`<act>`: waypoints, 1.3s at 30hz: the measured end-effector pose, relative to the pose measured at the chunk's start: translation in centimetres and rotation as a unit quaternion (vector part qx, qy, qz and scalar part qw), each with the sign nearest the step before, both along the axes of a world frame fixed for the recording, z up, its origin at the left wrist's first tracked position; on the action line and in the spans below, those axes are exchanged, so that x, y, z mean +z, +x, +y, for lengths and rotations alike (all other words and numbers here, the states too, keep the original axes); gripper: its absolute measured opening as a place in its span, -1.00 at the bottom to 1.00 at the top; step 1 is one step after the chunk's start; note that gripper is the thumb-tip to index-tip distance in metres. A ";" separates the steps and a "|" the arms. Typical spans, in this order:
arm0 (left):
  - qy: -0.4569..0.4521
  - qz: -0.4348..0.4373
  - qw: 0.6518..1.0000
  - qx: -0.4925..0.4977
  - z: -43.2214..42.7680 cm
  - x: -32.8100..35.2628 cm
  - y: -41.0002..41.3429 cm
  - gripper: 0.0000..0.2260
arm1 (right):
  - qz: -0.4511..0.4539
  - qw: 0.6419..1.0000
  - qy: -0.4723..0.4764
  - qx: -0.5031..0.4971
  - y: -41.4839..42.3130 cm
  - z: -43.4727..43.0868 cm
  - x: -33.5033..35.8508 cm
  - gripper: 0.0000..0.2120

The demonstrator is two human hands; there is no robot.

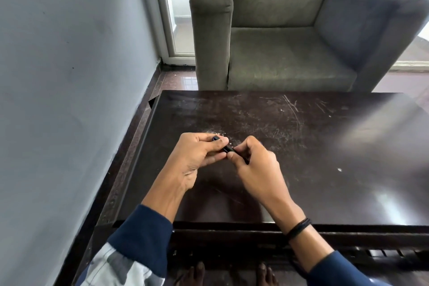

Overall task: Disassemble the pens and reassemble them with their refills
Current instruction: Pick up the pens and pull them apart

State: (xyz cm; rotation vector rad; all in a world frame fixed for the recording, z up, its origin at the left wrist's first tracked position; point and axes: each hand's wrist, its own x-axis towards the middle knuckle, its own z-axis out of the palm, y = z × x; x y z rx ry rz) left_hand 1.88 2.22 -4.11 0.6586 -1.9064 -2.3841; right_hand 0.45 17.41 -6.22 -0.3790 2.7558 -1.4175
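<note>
A slim black plastic pen (229,149) is held above the dark scratched wooden table (301,146), nearer its left edge than its right. The left hand (199,158) grips one end with curled fingers, and the right hand (253,162) pinches the other end. A grey fabric armchair (278,30) stands behind the far edge.

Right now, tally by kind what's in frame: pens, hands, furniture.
pen: 1
hands: 2 (left hand and right hand, both gripping the pen)
table: 1
armchair: 1
total: 5
</note>
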 end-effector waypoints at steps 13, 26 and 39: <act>-0.019 -0.008 0.999 0.030 1.3 -0.9 -0.4 -0.92 | 0.018 0.994 0.105 -0.037 1.1 -0.4 0.9 -0.78; -0.146 0.039 0.985 0.086 -1.0 -0.2 -1.0 -0.91 | -0.086 0.995 0.044 0.037 -0.7 -0.1 -0.1 -0.89; -0.489 -0.096 0.860 -0.113 -1.4 -1.9 -0.7 -0.80 | -0.321 0.871 -0.362 -0.084 -1.4 0.8 1.4 -0.95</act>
